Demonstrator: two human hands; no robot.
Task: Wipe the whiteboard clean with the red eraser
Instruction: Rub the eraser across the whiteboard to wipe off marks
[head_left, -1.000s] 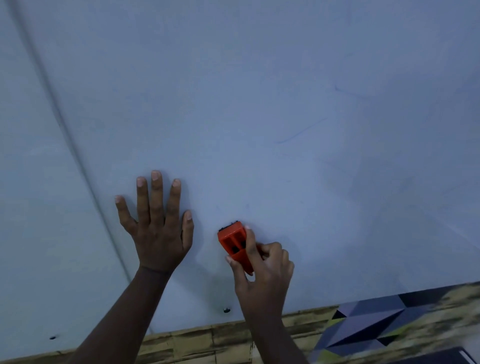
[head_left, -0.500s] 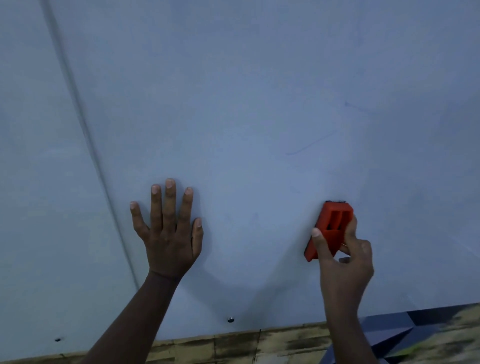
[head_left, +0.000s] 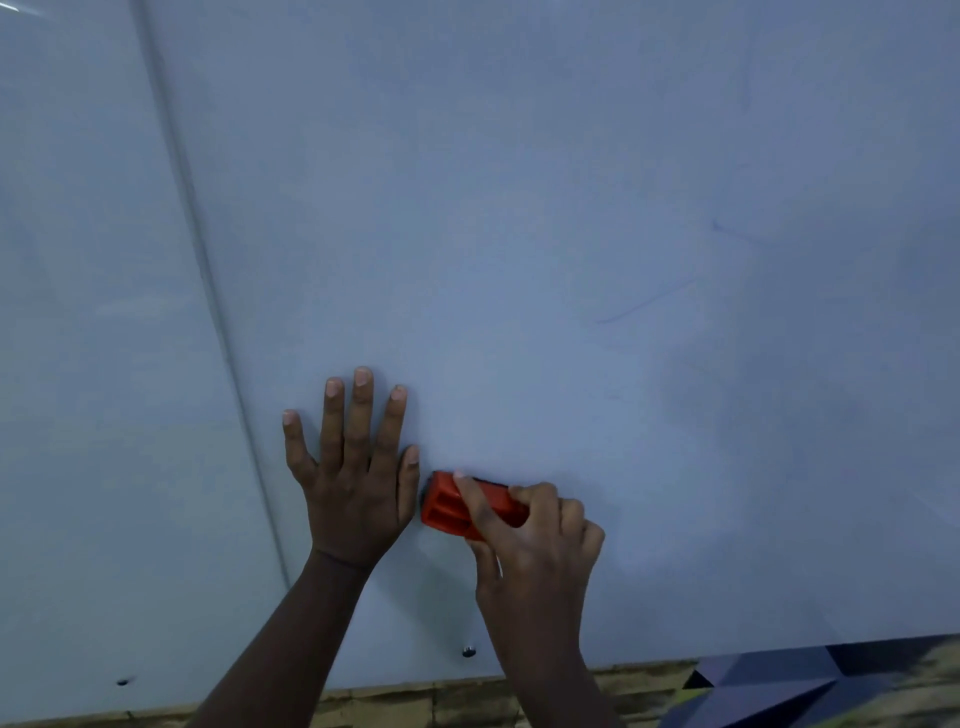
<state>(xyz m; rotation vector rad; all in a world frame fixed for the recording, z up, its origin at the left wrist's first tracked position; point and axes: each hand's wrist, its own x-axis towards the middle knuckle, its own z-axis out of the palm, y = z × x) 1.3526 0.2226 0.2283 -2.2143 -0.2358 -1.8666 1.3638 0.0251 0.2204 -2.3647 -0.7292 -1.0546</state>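
My right hand (head_left: 530, 540) grips the eraser (head_left: 457, 506); left hand (head_left: 358, 467) flat, fingers spread. I'd sweep toward the streaks (head_left: 649, 301) at right of frame.

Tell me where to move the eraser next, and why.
Probably sweep the eraser up and right toward the faint blue streak. The right hand holds it beside the left hand, which lies flat on the whiteboard, and that streak remains unwiped.

left hand (head_left: 356, 483): flat, fingers spread, arm extended | right hand (head_left: 535, 540): fingers curled in a grip, just beside left
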